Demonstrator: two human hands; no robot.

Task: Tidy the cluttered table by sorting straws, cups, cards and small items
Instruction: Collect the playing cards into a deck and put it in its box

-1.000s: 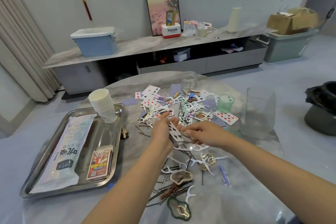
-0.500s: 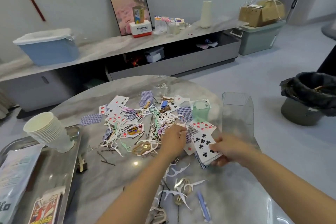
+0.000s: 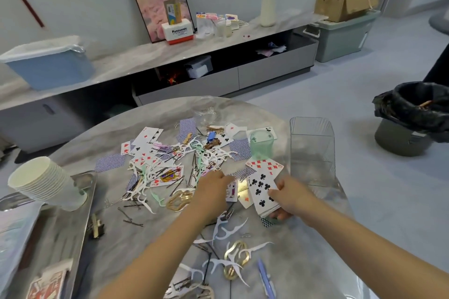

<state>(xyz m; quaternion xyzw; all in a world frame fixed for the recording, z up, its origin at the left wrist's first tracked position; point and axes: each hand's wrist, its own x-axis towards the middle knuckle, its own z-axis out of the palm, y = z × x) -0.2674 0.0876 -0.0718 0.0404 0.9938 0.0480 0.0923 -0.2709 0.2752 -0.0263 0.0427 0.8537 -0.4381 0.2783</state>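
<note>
Two hands are over the round marble-look desk (image 3: 170,233). The right hand (image 3: 288,198) grips a small stack of playing cards (image 3: 263,192), thumb on top and fingers curled beneath; the top card is the seven of clubs, face up. The left hand (image 3: 213,192) lies knuckles up just left of that stack, its fingertips down among loose cards; whether they pinch anything cannot be told.

Loose cards (image 3: 167,175) lie scattered over the middle of the desk, some face up and some showing blue backs, mixed with white floss picks (image 3: 226,228), dark hairpins (image 3: 128,216) and gold hair clips (image 3: 179,199). A red diamonds card (image 3: 266,165) lies just beyond the held stack. A pale green cup (image 3: 261,144) stands upright behind it, on top of a card. A clear plastic box (image 3: 312,153) stands at the right edge of the desk, near the right hand. A clear glass jar (image 3: 205,111) stands at the far side.

A metal tray (image 3: 80,204) sits at the left. It carries a tilted stack of paper cups (image 3: 46,183), a white packet (image 3: 14,233) and a card box (image 3: 47,283).

On the floor to the right stands a bin with a black liner (image 3: 413,114).
</note>
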